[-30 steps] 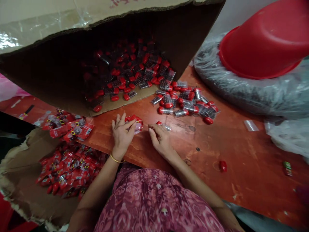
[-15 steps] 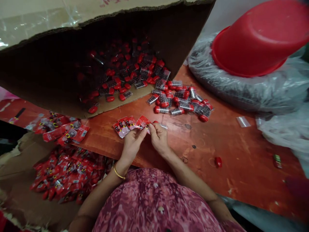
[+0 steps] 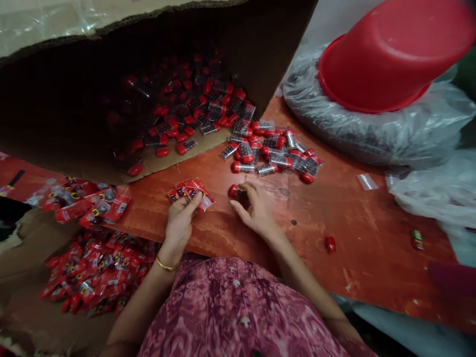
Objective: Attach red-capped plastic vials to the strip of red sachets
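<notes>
My left hand [image 3: 181, 221] is closed on a small fan of red printed packets [image 3: 190, 190], held just above the red-brown table [image 3: 357, 233]. My right hand [image 3: 256, 208] lies to the right of it, fingers curled over a clear tube with a red cap [image 3: 234, 190] on the table. A loose pile of the same red-capped tubes [image 3: 273, 151] lies just beyond, spilling out of a big cardboard box [image 3: 59, 114] tipped on its side.
Filled red packets [image 3: 87, 206] lie at the table's left edge, and many more fill a torn carton [image 3: 92, 270] below it. A red plastic basin [image 3: 390, 54] rests upside down on a plastic-wrapped bundle [image 3: 372, 129]. A lone red cap [image 3: 329, 244] lies at the right.
My hands, which met at the packets half a second ago, have parted. The right hand dropped to the table onto a red-capped tube; the left keeps the packets.
</notes>
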A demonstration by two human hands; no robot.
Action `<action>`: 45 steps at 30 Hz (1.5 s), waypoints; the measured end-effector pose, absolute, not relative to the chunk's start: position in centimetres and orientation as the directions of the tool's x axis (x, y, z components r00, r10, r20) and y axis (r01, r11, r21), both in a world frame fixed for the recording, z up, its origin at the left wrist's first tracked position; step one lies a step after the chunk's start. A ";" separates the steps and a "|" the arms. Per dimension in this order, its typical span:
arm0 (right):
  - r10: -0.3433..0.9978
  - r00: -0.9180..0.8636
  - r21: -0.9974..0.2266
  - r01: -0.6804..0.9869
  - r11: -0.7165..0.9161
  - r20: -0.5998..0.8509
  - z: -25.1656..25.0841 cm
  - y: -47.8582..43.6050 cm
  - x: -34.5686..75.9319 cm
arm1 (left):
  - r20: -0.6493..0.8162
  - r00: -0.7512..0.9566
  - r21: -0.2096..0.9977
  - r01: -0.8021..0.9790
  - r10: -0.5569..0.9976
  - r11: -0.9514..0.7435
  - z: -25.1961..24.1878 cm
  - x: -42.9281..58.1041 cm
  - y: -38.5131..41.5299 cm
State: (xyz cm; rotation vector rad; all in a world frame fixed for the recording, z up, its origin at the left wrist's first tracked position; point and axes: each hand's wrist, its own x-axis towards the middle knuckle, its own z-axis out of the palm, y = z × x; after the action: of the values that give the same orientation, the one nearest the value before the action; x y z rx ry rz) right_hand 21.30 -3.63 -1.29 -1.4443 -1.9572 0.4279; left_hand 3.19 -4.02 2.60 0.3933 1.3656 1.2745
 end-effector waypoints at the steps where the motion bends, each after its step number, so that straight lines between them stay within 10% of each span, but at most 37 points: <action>1: 0.940 -0.192 -0.527 0.788 0.318 0.281 -1.5 -3.4 22.3 | -0.510 -0.270 0.819 -0.444 0.817 0.364 2.7 3.2 -3.9; 11: 0.965 -0.218 -0.214 0.946 0.245 0.145 -3.0 -3.2 22.8 | -0.579 -0.233 0.775 -0.454 0.781 0.439 2.7 4.3 -3.4; 15: 0.969 -0.207 -0.415 0.876 0.245 0.136 -2.6 -3.6 23.1 | -0.578 -0.222 0.780 -0.433 0.785 0.451 2.7 4.3 -3.1; 22: 0.977 -0.210 -0.963 0.250 0.098 0.045 0.6 -6.5 22.5 | -0.567 -0.166 0.779 -0.427 0.807 0.460 3.0 4.9 -3.3; 32: 0.954 -0.201 -0.964 -0.101 -0.248 -0.224 -0.1 -6.3 20.7 | -0.429 -0.126 0.867 -0.337 0.895 0.368 2.3 5.2 -4.2; 45: 0.999 0.030 -0.999 -0.012 -0.036 -0.036 -0.3 -7.2 18.9 | -0.364 -0.046 0.838 -0.451 0.930 0.306 2.1 6.5 -4.8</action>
State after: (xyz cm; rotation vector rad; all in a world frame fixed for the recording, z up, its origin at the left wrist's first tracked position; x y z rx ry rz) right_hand 18.92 -7.18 -0.28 -1.2411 -1.1612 1.2192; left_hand 6.54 -4.77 2.13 0.5608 1.1073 1.2174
